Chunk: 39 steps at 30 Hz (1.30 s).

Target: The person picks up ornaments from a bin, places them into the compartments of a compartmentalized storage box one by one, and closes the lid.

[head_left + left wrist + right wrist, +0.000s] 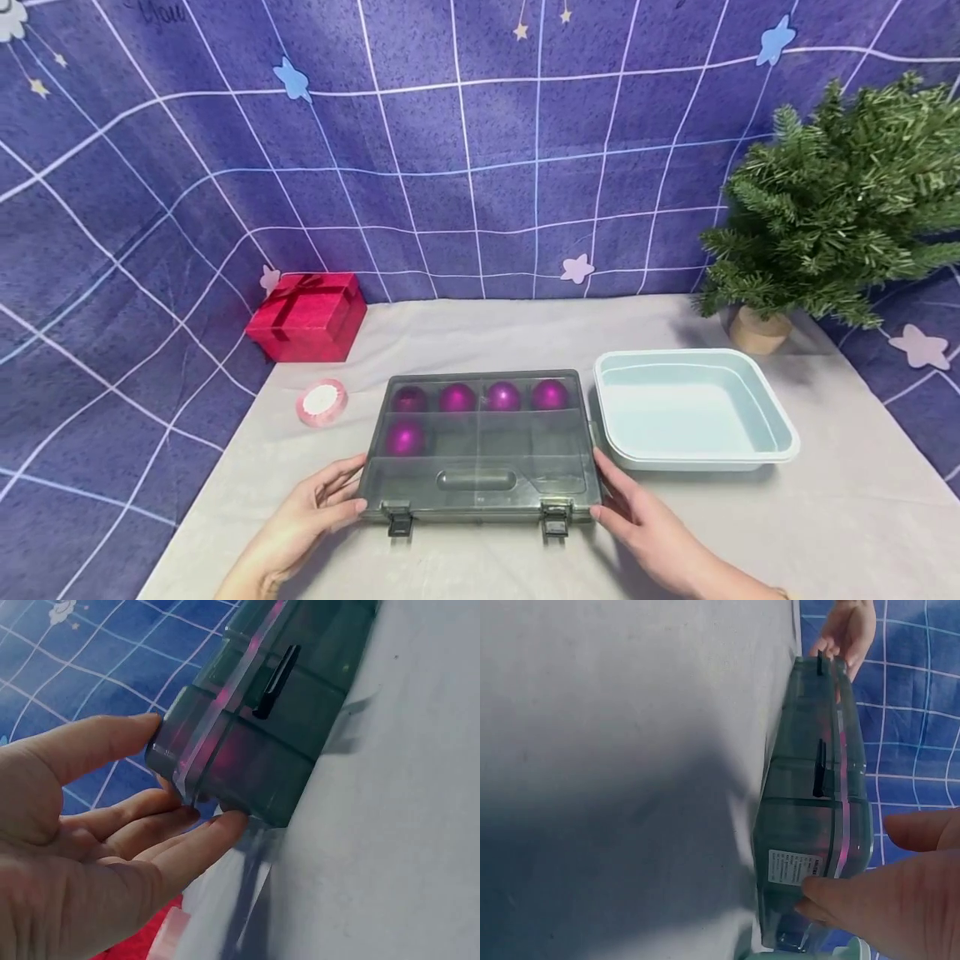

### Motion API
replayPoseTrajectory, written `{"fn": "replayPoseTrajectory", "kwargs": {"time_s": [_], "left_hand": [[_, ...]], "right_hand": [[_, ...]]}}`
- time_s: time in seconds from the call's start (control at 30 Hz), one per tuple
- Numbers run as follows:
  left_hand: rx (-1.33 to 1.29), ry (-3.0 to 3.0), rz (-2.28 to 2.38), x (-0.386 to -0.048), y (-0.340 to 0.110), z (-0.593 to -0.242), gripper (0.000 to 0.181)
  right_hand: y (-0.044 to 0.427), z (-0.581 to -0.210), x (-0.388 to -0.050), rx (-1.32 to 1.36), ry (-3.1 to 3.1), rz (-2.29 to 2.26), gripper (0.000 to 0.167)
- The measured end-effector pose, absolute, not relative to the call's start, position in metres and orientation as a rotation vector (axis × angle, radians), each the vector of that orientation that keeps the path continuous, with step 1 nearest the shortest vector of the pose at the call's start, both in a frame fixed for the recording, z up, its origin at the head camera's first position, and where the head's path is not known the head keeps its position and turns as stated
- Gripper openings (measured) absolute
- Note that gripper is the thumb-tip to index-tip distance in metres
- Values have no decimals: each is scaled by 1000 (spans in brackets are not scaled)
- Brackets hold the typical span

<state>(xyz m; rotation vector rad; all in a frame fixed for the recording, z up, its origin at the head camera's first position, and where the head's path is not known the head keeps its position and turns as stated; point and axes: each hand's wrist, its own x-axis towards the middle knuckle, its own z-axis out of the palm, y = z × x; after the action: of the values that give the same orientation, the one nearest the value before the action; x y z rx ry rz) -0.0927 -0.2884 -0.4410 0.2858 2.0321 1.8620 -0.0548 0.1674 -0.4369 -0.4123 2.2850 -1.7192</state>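
Observation:
A grey see-through compartment case (480, 479) lies flat on the table, lid down, both front latches sticking outward. Under the lid are several magenta balls (405, 438), most in the back row and one in the row before it at the left. My left hand (300, 521) grips the case's left side, thumb at the front corner; in the left wrist view that hand (97, 840) has its fingertips against the end of the case (247, 757). My right hand (652, 529) grips the right side; the right wrist view shows its fingers (825, 896) by a white label (791, 868).
A pale blue tray (693, 458) stands right of the case, close beside it. Behind it at the right is a small artificial tree (832, 200) on a wooden base. At the left are a pink ribbon roll (307, 406) and a red gift box (311, 321). A patterned blue cloth (487, 200) hangs behind.

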Motion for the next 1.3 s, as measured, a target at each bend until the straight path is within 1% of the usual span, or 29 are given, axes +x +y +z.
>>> {"fn": "replayPoseTrajectory", "kwargs": {"time_s": [0.23,0.43,0.7,1.0,1.17,1.3], "left_hand": [[235,2040,1876,-93,-283,-445,72],[253,2073,1902,-94,-281,-446,71],[203,2091,1900,-94,-280,-443,73],[124,2209,1833,-97,-276,-436,73],[267,2417,1740,-98,-268,-433,77],[399,2733,1477,-97,-256,-428,74]], "right_hand": [[166,-439,-53,-350,2355,-1707,75],[165,-438,-54,-261,2418,-1647,72],[157,-439,-55,-133,2451,-1717,69],[156,-440,-57,-109,2419,-1753,69],[159,-443,-56,-108,2404,-1765,69],[160,-445,-55,-130,2384,-1779,69]]}}
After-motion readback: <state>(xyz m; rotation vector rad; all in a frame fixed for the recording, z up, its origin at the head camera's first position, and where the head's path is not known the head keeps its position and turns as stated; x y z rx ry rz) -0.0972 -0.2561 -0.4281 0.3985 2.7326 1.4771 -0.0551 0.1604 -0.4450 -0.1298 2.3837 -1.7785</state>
